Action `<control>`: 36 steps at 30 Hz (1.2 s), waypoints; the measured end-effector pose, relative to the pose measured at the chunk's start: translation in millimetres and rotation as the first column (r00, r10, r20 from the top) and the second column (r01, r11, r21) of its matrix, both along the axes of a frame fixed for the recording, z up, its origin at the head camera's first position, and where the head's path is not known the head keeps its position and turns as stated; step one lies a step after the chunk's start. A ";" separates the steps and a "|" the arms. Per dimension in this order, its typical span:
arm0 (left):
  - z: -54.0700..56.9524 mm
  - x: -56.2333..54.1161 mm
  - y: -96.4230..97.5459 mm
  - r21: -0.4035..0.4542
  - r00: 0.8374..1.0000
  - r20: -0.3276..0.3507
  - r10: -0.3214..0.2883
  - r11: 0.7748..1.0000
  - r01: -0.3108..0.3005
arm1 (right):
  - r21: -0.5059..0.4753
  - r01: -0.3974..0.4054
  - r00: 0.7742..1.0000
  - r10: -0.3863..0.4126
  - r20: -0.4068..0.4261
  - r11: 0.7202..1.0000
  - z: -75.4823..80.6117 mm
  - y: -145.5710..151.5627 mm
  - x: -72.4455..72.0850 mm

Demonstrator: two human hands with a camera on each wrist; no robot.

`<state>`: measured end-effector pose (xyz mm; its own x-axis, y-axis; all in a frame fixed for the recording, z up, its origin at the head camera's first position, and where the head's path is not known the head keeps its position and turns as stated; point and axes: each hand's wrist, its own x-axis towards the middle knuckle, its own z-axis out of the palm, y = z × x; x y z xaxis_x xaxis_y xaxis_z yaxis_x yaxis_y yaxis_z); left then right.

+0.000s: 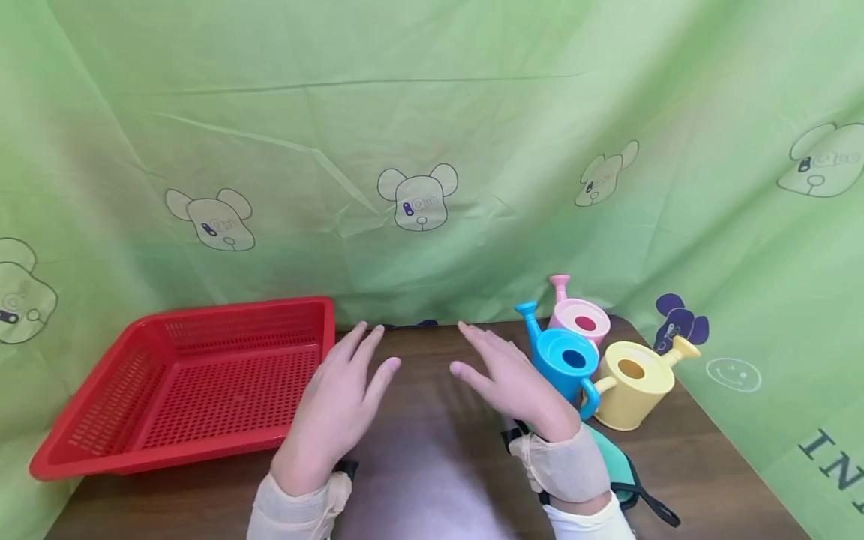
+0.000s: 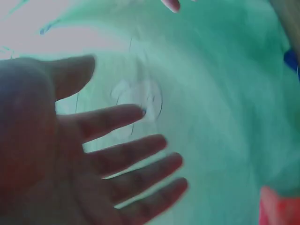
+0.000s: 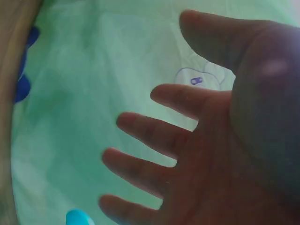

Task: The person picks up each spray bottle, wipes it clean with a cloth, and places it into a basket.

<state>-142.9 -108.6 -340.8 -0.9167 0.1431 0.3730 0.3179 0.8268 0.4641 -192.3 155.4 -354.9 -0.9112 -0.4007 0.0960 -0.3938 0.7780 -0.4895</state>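
My left hand hovers over the table beside the red plastic basket, fingers straight and spread, holding nothing. In the left wrist view its palm and fingers are bare. Opposite it, my right hand is also empty with straight fingers, just left of the blue watering can. A pink watering can stands behind the blue one. To the right is a yellow watering can, its handle close to the blue can's handle. The right wrist view shows the right palm and spread fingers.
A green cloth backdrop printed with bear heads hangs behind and around the brown wooden table. Under the right wrist lies a green item with black edging and a loop.
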 end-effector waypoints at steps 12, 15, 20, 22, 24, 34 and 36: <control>-17.7 2.7 81.4 0.098 0.913 -0.343 -0.220 0.958 0.268 | 0.264 0.104 0.995 -0.101 -0.023 0.959 -24.3 76.0 50.5; -20.2 3.3 102.6 0.147 0.917 -0.241 -0.317 0.922 0.357 | 0.339 0.158 0.987 -0.149 -0.054 0.927 -38.9 89.7 60.9; -28.9 -2.9 137.5 0.162 0.911 -0.112 -0.397 0.897 0.411 | 0.406 0.208 0.976 -0.158 -0.152 0.890 -64.7 99.3 72.2; -34.7 -7.2 150.9 0.164 0.907 -0.071 -0.414 0.893 0.420 | 0.422 0.218 0.969 -0.144 -0.199 0.880 -73.1 100.4 76.2; -40.6 -12.4 163.5 0.191 0.902 -0.019 -0.431 0.884 0.426 | 0.446 0.228 0.960 -0.122 -0.252 0.865 -80.2 101.2 80.2; -58.4 -35.6 195.8 0.428 0.874 0.223 -0.432 0.849 0.310 | 0.499 0.200 0.922 0.009 -0.386 0.843 -88.3 111.5 88.2; -57.9 -36.9 199.4 0.440 0.874 0.240 -0.423 0.850 0.290 | 0.487 0.178 0.918 0.034 -0.396 0.855 -88.3 116.7 88.7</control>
